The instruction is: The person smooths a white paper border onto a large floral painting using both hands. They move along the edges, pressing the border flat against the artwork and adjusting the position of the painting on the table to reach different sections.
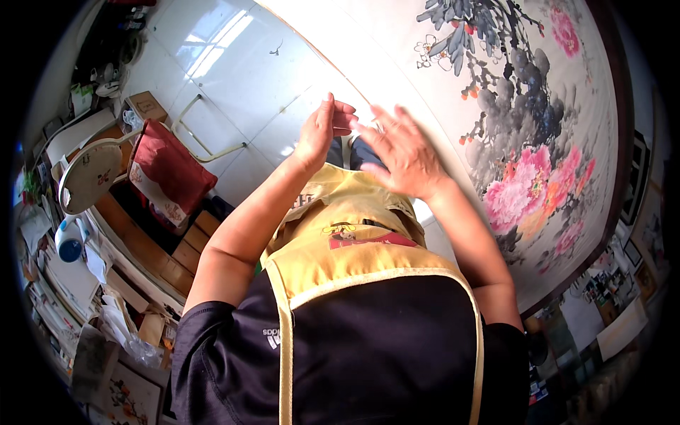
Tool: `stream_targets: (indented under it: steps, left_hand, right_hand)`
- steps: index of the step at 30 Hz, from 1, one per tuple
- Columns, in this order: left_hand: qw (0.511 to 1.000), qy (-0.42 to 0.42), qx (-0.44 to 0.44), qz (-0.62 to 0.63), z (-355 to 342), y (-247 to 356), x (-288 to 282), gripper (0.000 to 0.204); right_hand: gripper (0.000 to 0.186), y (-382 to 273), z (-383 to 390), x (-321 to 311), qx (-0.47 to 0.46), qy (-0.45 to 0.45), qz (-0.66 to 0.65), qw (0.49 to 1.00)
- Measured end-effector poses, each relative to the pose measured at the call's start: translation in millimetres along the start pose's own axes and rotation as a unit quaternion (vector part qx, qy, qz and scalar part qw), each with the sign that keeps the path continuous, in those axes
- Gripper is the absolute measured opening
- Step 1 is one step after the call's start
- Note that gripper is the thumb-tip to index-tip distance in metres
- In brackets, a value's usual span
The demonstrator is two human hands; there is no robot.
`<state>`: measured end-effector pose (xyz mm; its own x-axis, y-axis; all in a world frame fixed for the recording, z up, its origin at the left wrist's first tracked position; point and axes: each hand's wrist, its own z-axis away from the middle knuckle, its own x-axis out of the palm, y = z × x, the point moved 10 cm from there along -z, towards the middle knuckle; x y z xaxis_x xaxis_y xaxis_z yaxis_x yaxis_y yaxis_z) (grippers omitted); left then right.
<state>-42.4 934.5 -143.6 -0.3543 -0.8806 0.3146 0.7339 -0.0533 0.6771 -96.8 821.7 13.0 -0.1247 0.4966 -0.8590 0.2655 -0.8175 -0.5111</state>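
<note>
My left hand is held up in front of my apron with the thumb raised and the fingers loosely bent toward the right hand; I see nothing held in it. Beside it, my right hand has its fingers spread, their tips smeared by motion. The right hand is next to the pale edge of a large ink painting with pink peonies, grey leaves and orange buds. Whether that hand touches the sheet I cannot tell. The two hands are close together, and a yellow apron covers my front below them.
At the left stands a chair frame with a red cloth bag over it. Near it are a round fan, a white-and-blue hair dryer, a cardboard box and heaped papers. Pale floor tiles stretch ahead. A dark border edges the painting's right side.
</note>
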Motion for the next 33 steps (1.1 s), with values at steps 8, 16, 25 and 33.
stream_targets:
  steps: [8, 16, 25, 33]
  left_hand:
    - [0.995, 0.043, 0.070, -0.062, -4.3, 39.3, 37.2, 0.049]
    - [0.953, 0.150, 0.212, -0.155, -11.3, 64.2, 44.7, 0.055]
    - [0.979, 0.044, 0.125, -0.154, -12.7, 35.1, 26.0, 0.029]
    - [0.993, 0.091, 0.063, 0.028, 7.6, 8.1, -23.5, 0.060]
  right_hand:
    - [0.020, 27.3, 13.1, -38.6, 0.076, 0.169, -0.213, 0.959]
    - [0.021, 47.0, 11.8, -55.5, 0.107, 0.235, -0.104, 0.961]
    - [0.087, 53.2, 3.2, -13.7, 0.145, 0.088, 0.060, 0.984]
    - [0.049, -8.0, -2.8, 28.8, -0.033, -0.067, -0.124, 0.990]
